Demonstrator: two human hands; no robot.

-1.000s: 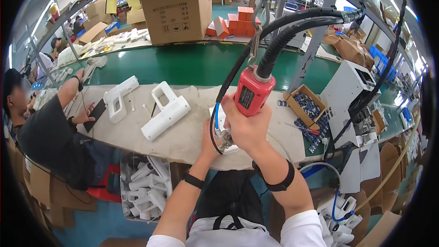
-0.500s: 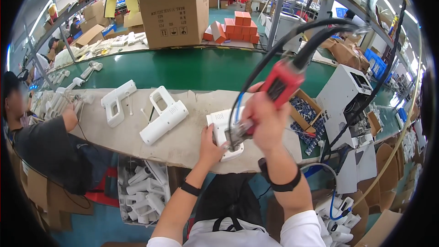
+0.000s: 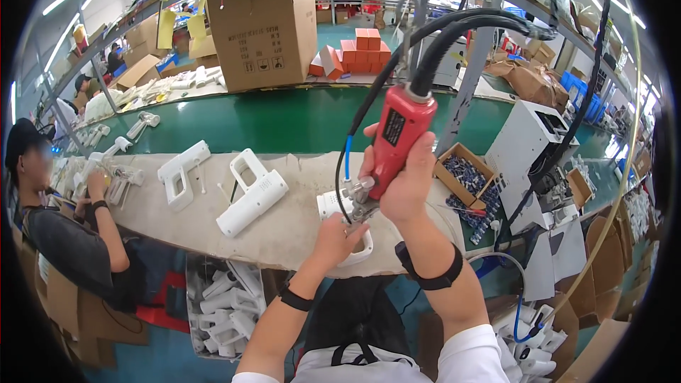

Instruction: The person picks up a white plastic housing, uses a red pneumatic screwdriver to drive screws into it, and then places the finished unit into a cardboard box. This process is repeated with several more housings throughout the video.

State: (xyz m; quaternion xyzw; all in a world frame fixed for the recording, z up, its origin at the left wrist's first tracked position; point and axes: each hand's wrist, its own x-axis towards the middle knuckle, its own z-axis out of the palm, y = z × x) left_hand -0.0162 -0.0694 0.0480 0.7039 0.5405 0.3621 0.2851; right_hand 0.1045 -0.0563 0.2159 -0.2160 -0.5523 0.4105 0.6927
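Observation:
My right hand (image 3: 410,188) is wrapped round the red body of a power screwdriver (image 3: 402,131). Its thick black cable and a blue-ended hose run up from it. At its metal nose, the fingers of my left hand (image 3: 335,242) are bent and closed against the clear and metal tip. Below both hands lies a white pistol-shaped plastic housing (image 3: 328,203), partly hidden by them. Two similar white housings, one nearer (image 3: 253,200) and one farther left (image 3: 181,171), rest on the brown paper bench cover (image 3: 298,177).
Small dark and silver parts fill a cardboard tray (image 3: 464,170) and spread beside it at right. A white machine (image 3: 528,159) stands beyond. A green conveyor belt (image 3: 262,117) crosses behind. White housings fill a bin (image 3: 225,305) below. A co-worker (image 3: 64,227) sits at left.
The screwdriver has swung more upright and shifted left with my right hand. My left hand has moved from the housing's edge to the screwdriver's nose. The co-worker's arm has moved.

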